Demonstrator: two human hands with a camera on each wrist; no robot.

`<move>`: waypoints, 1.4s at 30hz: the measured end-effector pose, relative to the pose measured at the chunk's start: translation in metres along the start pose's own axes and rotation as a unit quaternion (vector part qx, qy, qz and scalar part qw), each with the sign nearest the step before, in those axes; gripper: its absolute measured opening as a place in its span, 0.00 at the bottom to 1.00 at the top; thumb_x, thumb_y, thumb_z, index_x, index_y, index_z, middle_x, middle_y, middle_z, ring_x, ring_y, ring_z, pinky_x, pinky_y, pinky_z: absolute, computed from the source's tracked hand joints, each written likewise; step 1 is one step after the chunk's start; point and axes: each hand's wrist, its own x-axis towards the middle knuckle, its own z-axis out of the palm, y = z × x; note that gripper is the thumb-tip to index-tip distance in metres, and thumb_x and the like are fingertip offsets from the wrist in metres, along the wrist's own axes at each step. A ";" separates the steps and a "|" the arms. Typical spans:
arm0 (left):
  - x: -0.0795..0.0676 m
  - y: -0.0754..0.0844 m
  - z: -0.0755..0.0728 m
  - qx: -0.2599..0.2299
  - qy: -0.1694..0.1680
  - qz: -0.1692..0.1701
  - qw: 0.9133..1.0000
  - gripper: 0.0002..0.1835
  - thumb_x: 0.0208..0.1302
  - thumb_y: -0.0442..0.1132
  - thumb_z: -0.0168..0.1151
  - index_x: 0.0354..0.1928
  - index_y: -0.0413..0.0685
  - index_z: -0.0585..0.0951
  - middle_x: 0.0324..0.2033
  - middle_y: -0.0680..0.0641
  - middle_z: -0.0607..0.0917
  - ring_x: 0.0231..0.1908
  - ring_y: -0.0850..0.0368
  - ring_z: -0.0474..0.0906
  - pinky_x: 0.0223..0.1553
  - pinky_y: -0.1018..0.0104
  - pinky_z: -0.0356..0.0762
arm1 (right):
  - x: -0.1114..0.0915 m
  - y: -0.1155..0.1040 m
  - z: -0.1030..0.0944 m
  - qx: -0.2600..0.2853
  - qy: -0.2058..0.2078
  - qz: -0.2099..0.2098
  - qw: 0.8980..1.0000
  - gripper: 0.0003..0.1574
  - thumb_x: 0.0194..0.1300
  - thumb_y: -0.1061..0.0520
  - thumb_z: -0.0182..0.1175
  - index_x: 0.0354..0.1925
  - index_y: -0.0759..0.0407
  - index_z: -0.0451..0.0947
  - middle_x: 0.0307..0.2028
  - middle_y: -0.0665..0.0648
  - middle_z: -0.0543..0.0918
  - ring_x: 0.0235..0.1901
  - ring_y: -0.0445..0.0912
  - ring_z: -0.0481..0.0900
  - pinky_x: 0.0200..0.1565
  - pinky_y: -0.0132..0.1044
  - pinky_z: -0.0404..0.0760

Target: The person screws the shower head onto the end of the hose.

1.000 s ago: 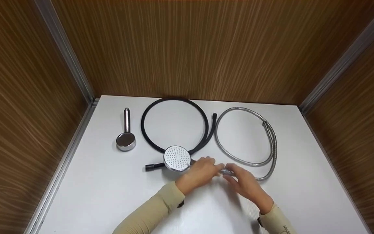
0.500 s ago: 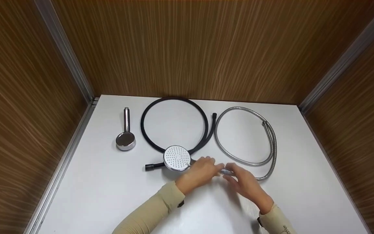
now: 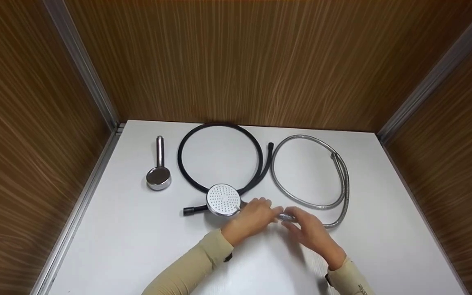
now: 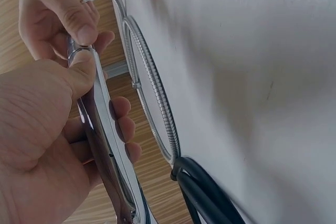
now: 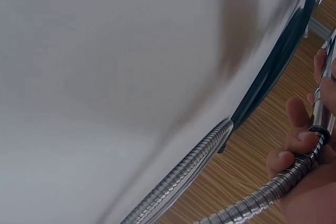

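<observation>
My left hand (image 3: 254, 217) grips the handle of a shower head (image 3: 223, 199), its white nozzle face turned up. In the left wrist view the chrome handle (image 4: 107, 135) lies along the palm, the thumb on it near its end. My right hand (image 3: 312, 231) pinches the end of a silver metal hose (image 5: 252, 205) at the handle's end. A dark ring (image 5: 319, 132) shows where hose and handle meet; fingers partly hide the joint. From there the hose runs into a loop on the white table.
A black hose (image 3: 180, 157) lies coiled at the middle back, partly under the held shower head. Farther left lies a second, chrome shower head (image 3: 158, 177). Wood-patterned walls (image 3: 236, 61) enclose the white table (image 3: 117, 237) at the back and both sides.
</observation>
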 end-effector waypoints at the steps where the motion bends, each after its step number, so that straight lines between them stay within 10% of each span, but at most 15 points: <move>1: 0.000 0.000 0.000 0.000 -0.001 -0.001 1.000 0.16 0.75 0.56 0.59 0.57 0.62 0.80 0.36 0.53 0.86 0.37 0.57 0.81 0.41 0.65 0.80 | 0.000 0.000 0.000 0.000 0.001 0.000 1.000 0.22 0.62 0.63 0.75 0.52 0.56 0.80 0.42 0.51 0.91 0.42 0.48 0.90 0.44 0.47 0.87; 29: -0.001 0.000 -0.003 -0.002 -0.001 0.003 1.000 0.15 0.75 0.56 0.60 0.56 0.62 0.80 0.35 0.53 0.85 0.37 0.57 0.80 0.41 0.65 0.79 | -0.002 -0.002 0.002 0.000 -0.001 0.031 1.000 0.22 0.62 0.63 0.74 0.51 0.55 0.76 0.39 0.50 0.90 0.42 0.48 0.90 0.42 0.47 0.87; 42: -0.002 0.002 0.002 0.024 0.012 0.007 1.000 0.15 0.75 0.58 0.57 0.56 0.64 0.80 0.34 0.53 0.86 0.35 0.58 0.80 0.39 0.66 0.79 | -0.005 0.000 0.004 -0.015 0.026 -0.021 0.999 0.19 0.65 0.59 0.74 0.52 0.60 0.82 0.39 0.51 0.88 0.33 0.41 0.82 0.35 0.38 0.83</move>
